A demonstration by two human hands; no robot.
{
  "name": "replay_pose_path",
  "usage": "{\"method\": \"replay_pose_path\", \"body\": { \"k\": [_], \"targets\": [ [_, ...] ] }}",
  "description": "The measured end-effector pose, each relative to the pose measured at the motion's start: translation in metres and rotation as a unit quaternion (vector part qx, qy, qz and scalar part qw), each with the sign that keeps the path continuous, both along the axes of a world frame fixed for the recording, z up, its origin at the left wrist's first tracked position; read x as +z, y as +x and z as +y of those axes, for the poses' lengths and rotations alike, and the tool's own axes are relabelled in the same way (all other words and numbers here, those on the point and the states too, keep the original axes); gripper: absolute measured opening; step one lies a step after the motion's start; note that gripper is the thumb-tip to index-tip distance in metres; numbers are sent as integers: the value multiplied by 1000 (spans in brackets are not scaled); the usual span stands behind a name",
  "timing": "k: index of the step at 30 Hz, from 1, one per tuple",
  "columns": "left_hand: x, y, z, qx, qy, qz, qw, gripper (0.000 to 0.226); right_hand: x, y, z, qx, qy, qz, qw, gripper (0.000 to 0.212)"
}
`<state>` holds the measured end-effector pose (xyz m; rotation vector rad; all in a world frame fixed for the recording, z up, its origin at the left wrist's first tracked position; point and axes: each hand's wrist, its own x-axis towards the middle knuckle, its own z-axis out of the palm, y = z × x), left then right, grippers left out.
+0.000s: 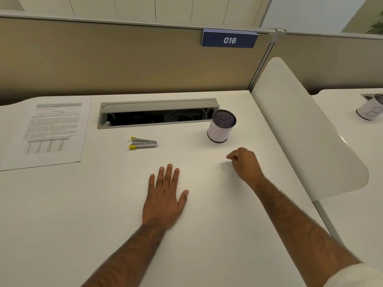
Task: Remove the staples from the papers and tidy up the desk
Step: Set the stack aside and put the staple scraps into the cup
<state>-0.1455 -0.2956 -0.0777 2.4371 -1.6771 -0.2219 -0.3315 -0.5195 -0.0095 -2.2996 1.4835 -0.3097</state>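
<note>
Head view shows your left hand flat and released on the desk. Your right hand is curled just beside loose staples near the right edge; whether it pinches one cannot be told. The papers lie at the far left corner, well apart from the staple remover.

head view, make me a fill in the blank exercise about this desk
1. The left hand lies ____ on the desk, fingers straight.
2. The staple remover has ____ handle tips.
3. The right hand is curled beside the loose staples; the papers lie at the desk's far ____.
4. The blue sign on the partition reads ____.
Missing words: flat; yellow; left; 016
</note>
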Motion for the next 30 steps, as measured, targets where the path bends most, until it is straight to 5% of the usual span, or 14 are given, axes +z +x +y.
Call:
{"method": "replay_pose_path", "body": {
  "k": [3,8,14,24,30],
  "targets": [
    [0,0,0,1,-6,4,1000,73,-2,3,6,-55,17,36,998,32],
    [1,0,0,-1,-1,0,1000,74,-10,32,38,3,2,92,996,31],
    [2,-1,0,0,-7,4,1000,74,1,26,18,-45,23,27,998,32],
    [3,0,1,0,-6,3,1000,75,-6,15,22,227,-34,116,966,26],
    [2,-1,0,-1,-9,7,1000,74,-1,-4,15,56,-14,-3,998,27]
  ]
}}
